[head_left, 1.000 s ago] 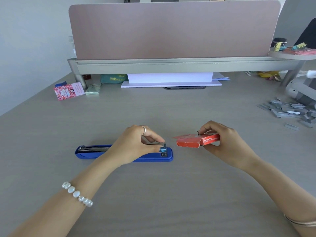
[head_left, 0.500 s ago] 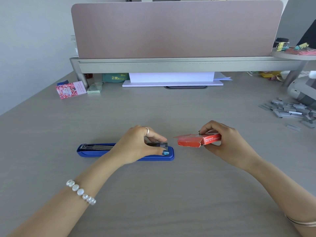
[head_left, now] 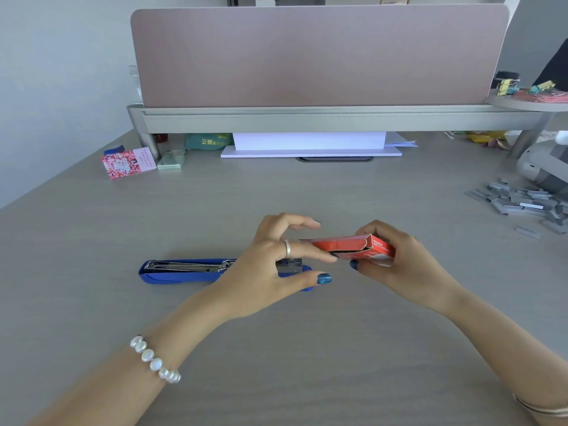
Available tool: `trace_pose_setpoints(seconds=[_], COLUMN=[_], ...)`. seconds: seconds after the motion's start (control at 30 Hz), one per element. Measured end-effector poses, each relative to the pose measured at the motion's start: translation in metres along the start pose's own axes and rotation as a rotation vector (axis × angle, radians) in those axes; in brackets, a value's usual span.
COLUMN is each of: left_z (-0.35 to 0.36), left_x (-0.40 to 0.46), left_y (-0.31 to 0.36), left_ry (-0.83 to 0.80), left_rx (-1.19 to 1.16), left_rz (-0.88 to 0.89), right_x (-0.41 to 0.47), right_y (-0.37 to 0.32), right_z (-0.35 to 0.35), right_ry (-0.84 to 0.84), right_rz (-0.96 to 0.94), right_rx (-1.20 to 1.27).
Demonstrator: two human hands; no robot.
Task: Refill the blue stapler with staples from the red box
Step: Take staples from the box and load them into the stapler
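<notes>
Two bare hands over grey desk (head_left: 276, 364) | blue stapler (head_left: 184, 272) flat, lid open, metal channel exposed | right hand (head_left: 396, 265) gripping red box (head_left: 353, 247), flap open | left hand (head_left: 270, 269) empty, fingers spread, reaching to box mouth | step: fetching staples | next: pinch one strip, lay in channel

You have one head view, looking forward and down across the desk (head_left: 276, 379) toward the pink divider (head_left: 316, 56), close above both forearms.
</notes>
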State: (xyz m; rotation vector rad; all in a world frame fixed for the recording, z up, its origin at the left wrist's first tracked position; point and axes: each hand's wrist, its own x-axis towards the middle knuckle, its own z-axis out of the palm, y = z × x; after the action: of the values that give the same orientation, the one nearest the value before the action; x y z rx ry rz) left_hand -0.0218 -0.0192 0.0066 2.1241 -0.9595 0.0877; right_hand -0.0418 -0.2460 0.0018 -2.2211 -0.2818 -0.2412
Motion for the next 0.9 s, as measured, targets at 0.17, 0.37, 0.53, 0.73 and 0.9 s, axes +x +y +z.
trace_pose_setpoints(seconds=[0.17, 0.37, 0.53, 0.73, 0.9], left_z=[-0.004, -0.001, 0.003, 0.008, 0.015], left_x=[0.001, 0.001, 0.000, 0.000, 0.000], left_y=[0.004, 0.008, 0.005, 0.006, 0.005], left_ry=[0.065, 0.112, 0.115, 0.049, 0.041], left_rx=[-0.043, -0.033, 0.230, 0.436, 0.478], left_rz=[-0.013, 0.029, 0.156, 0.184, 0.173], right_x=[0.000, -0.002, -0.004, -0.004, -0.003], right_y=[0.002, -0.002, -0.006, -0.005, -0.003], right_z=[0.001, 0.004, 0.005, 0.008, 0.009], right_ry=[-0.028, -0.025, 0.004, 0.017, 0.048], right_rz=[0.036, -0.029, -0.094, -0.160, -0.224], right_rx=[0.044, 0.039, 0.024, -0.031, -0.131])
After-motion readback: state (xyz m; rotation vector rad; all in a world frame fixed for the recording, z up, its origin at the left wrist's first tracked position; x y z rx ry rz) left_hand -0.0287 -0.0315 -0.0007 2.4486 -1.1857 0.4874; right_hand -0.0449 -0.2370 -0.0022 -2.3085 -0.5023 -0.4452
